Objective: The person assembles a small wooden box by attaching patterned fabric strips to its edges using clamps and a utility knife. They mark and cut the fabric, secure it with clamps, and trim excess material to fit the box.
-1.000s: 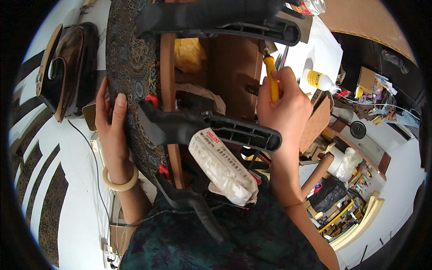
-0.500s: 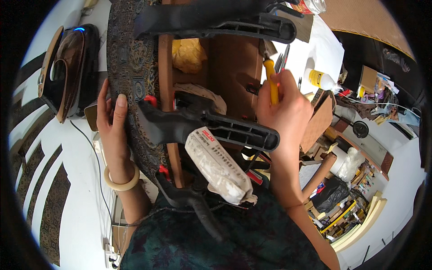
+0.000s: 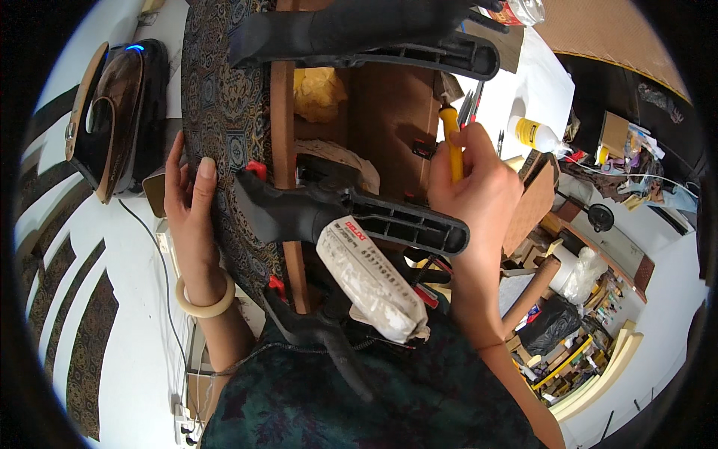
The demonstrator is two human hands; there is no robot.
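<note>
My right hand (image 3: 479,176) is closed around the yellow handle of a scraper (image 3: 452,146), whose short, flat metal blade points away from me at the right wall of a brown open box (image 3: 389,105). My left hand (image 3: 193,206) lies with fingers apart along the patterned dark fabric (image 3: 224,120) on the box's left side. Large black plastic clamps with red tips grip the box's left edge and the fabric: a far clamp (image 3: 359,45), a middle clamp (image 3: 359,213) and a near clamp (image 3: 318,325). Against the middle clamp rests a long paper-wrapped packet (image 3: 370,280).
Inside the box lie a yellow crumpled lump (image 3: 318,93) and a paper-wrapped bundle (image 3: 340,161). A clothes iron (image 3: 123,120) with a blue light stands at left, its cord trailing down. On the right are a white bottle (image 3: 535,135) with a yellow label and a cardboard piece (image 3: 532,202).
The whole scene has shifted slightly right and down in the picture. Both hands keep their places, the right still holding the scraper and the left still on the fabric.
</note>
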